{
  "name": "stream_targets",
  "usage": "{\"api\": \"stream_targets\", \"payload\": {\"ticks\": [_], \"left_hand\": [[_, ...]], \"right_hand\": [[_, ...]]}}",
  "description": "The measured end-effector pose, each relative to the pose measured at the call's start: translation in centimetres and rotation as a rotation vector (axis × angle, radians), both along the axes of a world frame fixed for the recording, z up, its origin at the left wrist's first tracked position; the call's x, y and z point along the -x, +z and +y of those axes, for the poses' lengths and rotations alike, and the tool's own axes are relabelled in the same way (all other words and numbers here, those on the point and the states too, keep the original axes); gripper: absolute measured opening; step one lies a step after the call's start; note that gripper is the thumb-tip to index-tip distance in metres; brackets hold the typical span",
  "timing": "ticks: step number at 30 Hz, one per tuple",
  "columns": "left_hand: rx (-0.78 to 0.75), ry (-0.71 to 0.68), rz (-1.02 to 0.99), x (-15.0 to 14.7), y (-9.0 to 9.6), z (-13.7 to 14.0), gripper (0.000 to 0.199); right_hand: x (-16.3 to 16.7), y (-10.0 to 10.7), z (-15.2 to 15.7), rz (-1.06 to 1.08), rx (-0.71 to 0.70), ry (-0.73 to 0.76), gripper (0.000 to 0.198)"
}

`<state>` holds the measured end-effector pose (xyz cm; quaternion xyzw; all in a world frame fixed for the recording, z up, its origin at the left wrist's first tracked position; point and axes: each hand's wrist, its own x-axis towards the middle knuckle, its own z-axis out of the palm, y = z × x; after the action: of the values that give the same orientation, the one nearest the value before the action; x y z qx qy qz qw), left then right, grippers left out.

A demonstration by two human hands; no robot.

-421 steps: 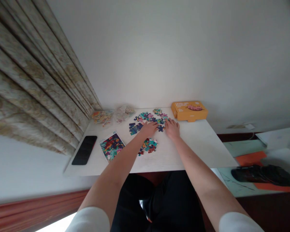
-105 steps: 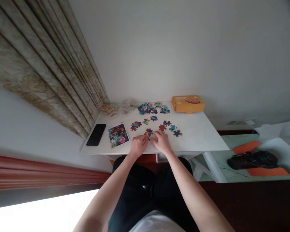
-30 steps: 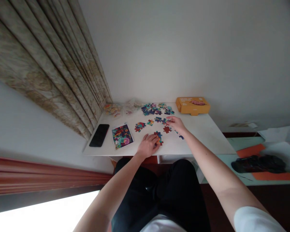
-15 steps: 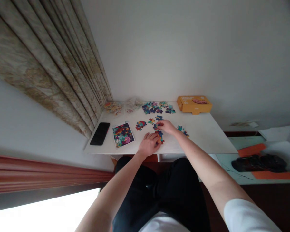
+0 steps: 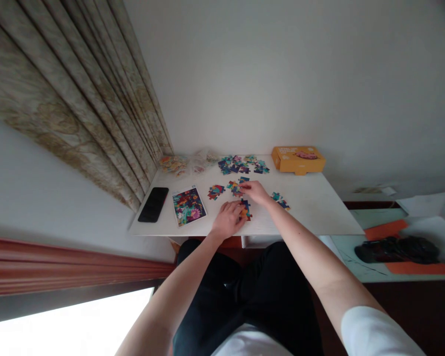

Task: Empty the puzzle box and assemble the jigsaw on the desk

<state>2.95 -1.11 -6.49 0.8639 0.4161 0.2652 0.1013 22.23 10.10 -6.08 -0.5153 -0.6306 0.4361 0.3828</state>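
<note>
“While my left hand (image 5: 227,218) is lying palm-down at the flat orange-and-dark-blue patch of joined cardboard jigsaw pieces (image 5: 247,211), my right hand (image 5: 255,191) is working just behind it.”

“Where is that patch sitting?”

“Near the front edge of the white rectangular table (image 5: 311,212), my left fingers covering its left side. They are bending loosely over it; whether thumb and forefinger are pinching it, I cannot tell.”

“And the right fingers?”

“They are bunching together beside the small yellow-and-teal cardboard jigsaw piece (image 5: 233,186), with a small dark-blue cardboard jigsaw piece (image 5: 244,179) lying behind them. Whether they are gripping anything is too small to tell.”

“How hard should you be pressing with the left?”

“Lightly, I'm thinking: flat pads are steadying cardboard better than nails, and too much sideways push is risking a split at the seams.”

“And with the right?”

“I'm favouring a pinch by the rim, thumb opposite forefinger, so the printed face is showing. Sliding flat is looking safer than lifting, since neighbours are lying close enough for a knuckle to be nudging them.”

“Your forearm?”

“It is passing just beside the loose teal-and-dark-blue group of cardboard jigsaw pieces (image 5: 280,200), so I'm judging that a raised wrist is sparing them. The bright multicoloured printed card with a white border (image 5: 189,206) is lying uncovered on my left, handy for comparing colours.”
</note>
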Motion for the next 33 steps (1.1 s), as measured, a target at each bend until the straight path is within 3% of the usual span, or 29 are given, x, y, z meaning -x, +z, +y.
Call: {"api": "stream_targets", "payload": {"ticks": [5,9,12,18,23,26,28,31,33], "left_hand": [[-0.043,0.243,-0.258,1.0,-0.9,0.9,0.051],[-0.005,0.128,-0.25,1.2,-1.1,0.9,0.048],[0.033,0.069,-0.194,1.1,-0.8,0.7,0.043],[0.069,0.188,0.002,0.7,-0.3,0.5,0.024],[0.092,0.277,0.081,1.7,0.1,0.5,0.015],[0.068,0.289,0.13,3.0,1.0,1.3,0.016],[0.065,0.372,0.151,3.8,1.7,2.3,0.021],[0.145,0.538,0.194,4.7,2.4,4.2,0.037],[0.218,0.573,0.217,5.0,2.5,5.3,0.046]], "right_hand": [[1.4,-0.1,-2.5,0.135,0.056,0.046,0.022],[1.9,-1.3,-5.7,0.228,0.071,0.08,0.026],[2.1,-2.4,-7.5,0.21,0.037,0.021,0.027],[2.1,-2.6,-9.5,-0.065,-0.25,-0.096,0.008],[0.1,-1.4,-10.6,-0.348,-0.528,-0.122,0.014],[-0.8,-1.4,-11.0,-0.47,-0.568,-0.08,0.016],[-0.8,-1.7,-11.0,-0.53,-0.555,-0.095,0.021],[-0.5,-2.0,-11.0,-0.598,-0.498,-0.111,0.029],[-0.3,-2.1,-10.9,-0.615,-0.465,-0.104,0.029]]}}
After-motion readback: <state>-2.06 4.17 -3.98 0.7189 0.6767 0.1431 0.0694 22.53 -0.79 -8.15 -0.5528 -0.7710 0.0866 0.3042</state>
